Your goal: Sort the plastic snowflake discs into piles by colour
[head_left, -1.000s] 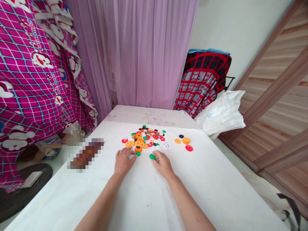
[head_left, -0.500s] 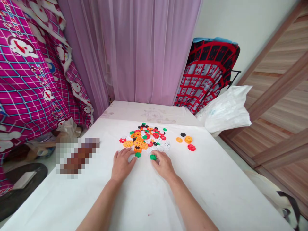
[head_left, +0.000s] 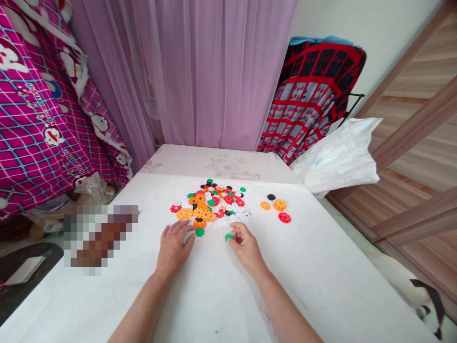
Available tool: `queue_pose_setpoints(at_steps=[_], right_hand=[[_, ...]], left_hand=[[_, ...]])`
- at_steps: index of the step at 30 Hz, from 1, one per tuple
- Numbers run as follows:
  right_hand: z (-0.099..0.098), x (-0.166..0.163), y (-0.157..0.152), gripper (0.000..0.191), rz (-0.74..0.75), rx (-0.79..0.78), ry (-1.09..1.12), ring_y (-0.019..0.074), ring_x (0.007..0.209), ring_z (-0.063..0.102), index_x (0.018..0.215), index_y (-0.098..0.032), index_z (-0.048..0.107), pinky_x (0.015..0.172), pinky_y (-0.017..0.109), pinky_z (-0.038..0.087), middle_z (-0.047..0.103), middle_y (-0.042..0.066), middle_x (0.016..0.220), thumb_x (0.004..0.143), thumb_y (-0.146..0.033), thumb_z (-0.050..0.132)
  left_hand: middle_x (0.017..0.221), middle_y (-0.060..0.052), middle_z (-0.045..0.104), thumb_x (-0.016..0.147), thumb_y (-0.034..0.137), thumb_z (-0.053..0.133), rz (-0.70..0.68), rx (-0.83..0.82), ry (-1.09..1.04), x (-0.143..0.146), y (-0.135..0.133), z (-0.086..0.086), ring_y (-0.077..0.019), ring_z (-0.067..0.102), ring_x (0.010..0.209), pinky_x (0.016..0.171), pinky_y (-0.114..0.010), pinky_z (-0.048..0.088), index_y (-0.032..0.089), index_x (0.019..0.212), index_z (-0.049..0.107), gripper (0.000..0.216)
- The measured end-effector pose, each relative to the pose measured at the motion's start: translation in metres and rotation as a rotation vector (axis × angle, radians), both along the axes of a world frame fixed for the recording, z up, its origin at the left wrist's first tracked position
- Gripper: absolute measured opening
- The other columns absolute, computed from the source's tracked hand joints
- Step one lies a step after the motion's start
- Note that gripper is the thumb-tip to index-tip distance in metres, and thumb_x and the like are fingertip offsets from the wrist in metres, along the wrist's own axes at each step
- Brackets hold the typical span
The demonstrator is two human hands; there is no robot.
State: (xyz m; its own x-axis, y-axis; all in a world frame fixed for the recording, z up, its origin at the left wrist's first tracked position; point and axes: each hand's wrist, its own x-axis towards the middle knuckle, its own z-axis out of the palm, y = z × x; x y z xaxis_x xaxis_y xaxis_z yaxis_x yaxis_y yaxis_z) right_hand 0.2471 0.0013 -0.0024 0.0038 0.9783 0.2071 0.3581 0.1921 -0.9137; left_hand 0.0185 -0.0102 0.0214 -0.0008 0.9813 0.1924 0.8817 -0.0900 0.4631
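A pile of plastic snowflake discs (head_left: 205,214) in orange, red, white, green and black lies on the white-covered table. My right hand (head_left: 248,247) pinches a green snowflake disc (head_left: 229,237) between thumb and fingertips, at the near right side of the pile. My left hand (head_left: 174,247) rests palm down at the pile's near left edge, its fingers apart and holding nothing. Close to the left thumb lies another green disc (head_left: 199,232); whether they touch is hard to make out.
Right of the pile lie a black disc (head_left: 271,197), orange discs (head_left: 279,205) and a red disc (head_left: 284,217). A blurred-out item (head_left: 103,240) is on the table's left side. A white plastic bag (head_left: 342,157) leans at the far right corner, before a wooden door (head_left: 410,157).
The green disc in my right hand has shifted slightly right, away from the green disc by my left thumb, and looks more tilted. My left hand stays beside the pile. The view has moved a little.
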Motion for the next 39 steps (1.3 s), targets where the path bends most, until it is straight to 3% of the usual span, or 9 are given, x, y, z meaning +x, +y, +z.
queue_pose_setpoints(at_steps=[4, 7, 10, 14, 25, 29, 33, 35, 39], right_hand=[[-0.003, 0.045, 0.009, 0.037, -0.16, -0.077, 0.042, 0.0138, 0.062, 0.058, 0.104, -0.021, 0.056, 0.058, 0.026, 0.049, 0.059, -0.002, 0.075, 0.068, -0.027, 0.055], [-0.004, 0.083, 0.014, 0.04, -0.316, -0.114, -0.096, 0.0146, 0.064, 0.06, 0.105, -0.021, 0.058, 0.065, 0.029, 0.05, 0.062, -0.001, 0.078, 0.065, -0.027, 0.057], [-0.004, 0.104, 0.014, 0.042, -0.373, -0.095, -0.239, 0.0158, 0.074, 0.063, 0.107, -0.022, 0.061, 0.074, 0.032, 0.051, 0.066, 0.002, 0.091, 0.066, -0.027, 0.059], [0.001, 0.105, 0.008, 0.039, -0.359, -0.057, -0.346, 0.017, 0.082, 0.063, 0.109, -0.023, 0.063, 0.075, 0.033, 0.051, 0.067, 0.005, 0.103, 0.071, -0.028, 0.057], [0.004, 0.096, 0.0, 0.041, -0.3, -0.068, -0.5, 0.018, 0.082, 0.063, 0.111, -0.024, 0.063, 0.079, 0.034, 0.05, 0.069, 0.002, 0.098, 0.07, -0.024, 0.057], [0.018, 0.07, -0.002, 0.035, -0.316, 0.068, -0.529, 0.0189, 0.083, 0.062, 0.11, -0.024, 0.063, 0.076, 0.034, 0.05, 0.068, 0.004, 0.103, 0.077, -0.03, 0.053], [0.032, 0.003, -0.006, 0.025, -0.025, 0.266, -0.558, 0.0199, 0.091, 0.061, 0.101, -0.025, 0.065, 0.084, 0.033, 0.047, 0.07, 0.004, 0.096, 0.08, -0.021, 0.052], [0.035, -0.031, -0.006, 0.027, 0.109, 0.284, -0.601, 0.021, 0.095, 0.06, 0.104, -0.025, 0.064, 0.086, 0.033, 0.047, 0.07, 0.003, 0.099, 0.08, -0.019, 0.054], [0.031, -0.066, 0.0, 0.028, 0.116, 0.211, -0.66, 0.0241, 0.098, 0.06, 0.107, -0.021, 0.062, 0.084, 0.034, 0.048, 0.069, 0.006, 0.104, 0.08, -0.021, 0.059]], left_hand=[[0.13, -0.003, 0.063, 0.087, 0.034, 0.047, -0.003, 0.016, 0.008, -0.002, 0.001, -0.002, -0.0268, 0.05, 0.128, 0.11, -0.054, 0.03, 0.031, 0.105, 0.069, 0.028], [0.13, -0.003, 0.063, 0.087, 0.033, 0.048, -0.009, 0.041, 0.019, -0.003, 0.001, -0.004, -0.0262, 0.051, 0.127, 0.11, -0.052, 0.031, 0.031, 0.105, 0.069, 0.028], [0.13, -0.003, 0.063, 0.087, 0.033, 0.047, -0.015, 0.038, 0.029, -0.004, 0.002, -0.005, -0.0263, 0.05, 0.128, 0.11, -0.053, 0.031, 0.032, 0.106, 0.068, 0.029], [0.131, -0.003, 0.062, 0.087, 0.033, 0.046, -0.025, 0.032, 0.034, -0.005, 0.002, -0.005, -0.0273, 0.05, 0.128, 0.109, -0.054, 0.032, 0.031, 0.108, 0.068, 0.03], [0.131, -0.003, 0.062, 0.087, 0.032, 0.046, -0.027, 0.024, 0.041, -0.003, 0.0, -0.003, -0.0283, 0.05, 0.128, 0.109, -0.055, 0.032, 0.03, 0.107, 0.069, 0.03], [0.13, -0.002, 0.063, 0.088, 0.027, 0.045, -0.017, 0.017, 0.038, -0.001, 0.0, -0.001, -0.0267, 0.051, 0.127, 0.11, -0.054, 0.032, 0.032, 0.105, 0.07, 0.03], [0.129, -0.001, 0.064, 0.089, 0.023, 0.044, -0.017, 0.025, 0.025, 0.001, 0.0, 0.0, -0.0259, 0.05, 0.127, 0.11, -0.054, 0.031, 0.034, 0.104, 0.071, 0.032], [0.129, -0.001, 0.064, 0.089, 0.023, 0.044, -0.022, 0.026, 0.023, 0.001, 0.0, 0.0, -0.026, 0.05, 0.128, 0.11, -0.054, 0.031, 0.035, 0.104, 0.071, 0.032], [0.13, 0.0, 0.063, 0.088, 0.021, 0.045, -0.031, 0.015, 0.029, 0.001, 0.0, -0.001, -0.0259, 0.05, 0.128, 0.11, -0.055, 0.03, 0.036, 0.105, 0.07, 0.033]])
